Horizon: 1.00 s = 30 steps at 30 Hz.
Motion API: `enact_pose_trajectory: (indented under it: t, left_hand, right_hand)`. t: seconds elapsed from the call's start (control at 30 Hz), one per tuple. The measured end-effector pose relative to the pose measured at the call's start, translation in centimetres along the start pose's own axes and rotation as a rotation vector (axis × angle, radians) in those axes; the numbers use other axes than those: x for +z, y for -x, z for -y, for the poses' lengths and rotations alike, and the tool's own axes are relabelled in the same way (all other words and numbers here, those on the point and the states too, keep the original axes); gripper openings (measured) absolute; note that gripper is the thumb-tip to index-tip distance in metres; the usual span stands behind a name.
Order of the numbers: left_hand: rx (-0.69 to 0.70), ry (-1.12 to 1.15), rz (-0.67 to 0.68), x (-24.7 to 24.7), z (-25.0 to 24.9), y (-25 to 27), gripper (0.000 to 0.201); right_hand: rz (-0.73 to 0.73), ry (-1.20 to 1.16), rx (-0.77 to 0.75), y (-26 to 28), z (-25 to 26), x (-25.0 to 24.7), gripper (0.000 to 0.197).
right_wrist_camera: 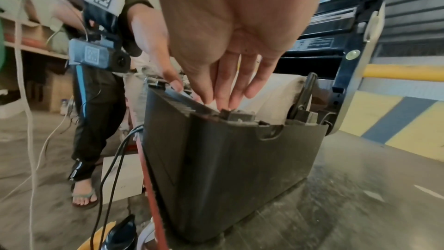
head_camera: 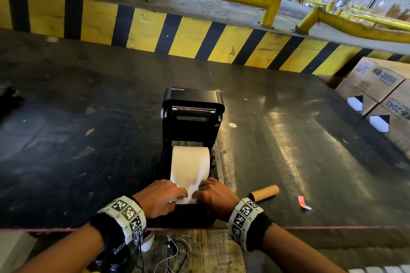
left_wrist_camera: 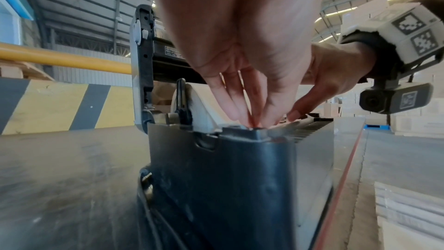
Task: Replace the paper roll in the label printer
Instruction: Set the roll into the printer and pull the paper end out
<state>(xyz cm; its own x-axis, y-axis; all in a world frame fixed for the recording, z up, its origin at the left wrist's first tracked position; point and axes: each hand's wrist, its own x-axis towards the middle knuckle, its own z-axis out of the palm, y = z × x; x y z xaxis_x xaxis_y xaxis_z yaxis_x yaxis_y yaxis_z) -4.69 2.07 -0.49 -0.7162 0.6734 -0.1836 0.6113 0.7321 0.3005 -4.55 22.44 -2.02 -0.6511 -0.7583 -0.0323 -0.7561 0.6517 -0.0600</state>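
A: Item one, largest: the dark tabletop point(head_camera: 277, 131), scuffed and glossy, backed by a yellow-and-black striped kerb.

B: Item two: the label printer point(head_camera: 191, 131), black, at the middle of the near edge, its lid point(head_camera: 192, 97) standing open toward the far edge.

A: Item three: the paper roll point(head_camera: 190, 163), white, seated in the printer's bay, its loose end drawn toward the near edge.

B: Item four: the hands. Left hand point(head_camera: 160, 197) and right hand point(head_camera: 214, 195) both rest at the printer's front lip, straight fingers pressing the leading strip point(head_camera: 188, 193) flat from either side. Neither is curled round anything.

A: Item five: a brown cardboard core point(head_camera: 264, 192), lying on the tabletop just right of the printer near the near edge. Likely the spent one.

B: Item six, smallest: a red-and-white scrap point(head_camera: 303, 202), further right.

A: Handling note for the step in hand?

B: A judgement: keep the strip square between the side guides, let it overhang the front lip evenly, hold it taut, and take the fingers away before the lid comes down.

A: Not determinable?

B: The side guides and the feed path are covered by the fingers. Whether the roll sits on its holders cannot be told. Both wrist views are blurred at the fingertips. The printer's front face is out of the head view.
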Motion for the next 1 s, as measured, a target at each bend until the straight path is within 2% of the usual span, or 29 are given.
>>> enact_pose_trajectory:
  t: [0.13, 0.4, 0.47, 0.63, 0.73, 0.87, 0.93, 1.0]
  left_hand:
    - [0.022, -0.06, 0.02, -0.3, 0.4, 0.0, 0.035]
    - [0.045, -0.137, 0.019, -0.1, 0.6, 0.3, 0.03]
    - [0.051, -0.166, 0.02, -0.1, 0.3, 0.2, 0.03]
    - [0.095, -0.22, 0.002, 0.3, 0.1, 0.4, 0.03]
    - [0.1, -0.207, -0.027, 0.5, -0.1, 0.7, 0.03]
    - [0.074, -0.138, -0.073, 0.2, -0.7, 1.3, 0.032]
    - [0.099, -0.197, -0.075, 0.6, -0.7, 1.7, 0.025]
    - [0.089, -0.222, -0.09, 1.1, -0.8, 2.0, 0.03]
  right_hand:
    - [-0.01, -0.073, 0.059, 0.3, 0.0, -0.2, 0.021]
    - [-0.027, -0.088, 0.007, 0.8, -0.1, -0.1, 0.027]
    - [-0.028, -0.062, -0.014, 1.0, 0.0, 0.1, 0.023]
    - [0.014, -0.005, -0.045, 1.4, 0.3, 0.5, 0.023]
    - [-0.025, 0.024, -0.039, 1.5, 0.9, 0.6, 0.025]
    - [-0.129, -0.093, 0.039, 1.7, 1.2, 0.4, 0.028]
    - [-0.151, -0.146, 0.063, 1.8, 1.3, 0.3, 0.03]
    - [-0.152, -0.163, 0.076, 1.8, 1.4, 0.0, 0.025]
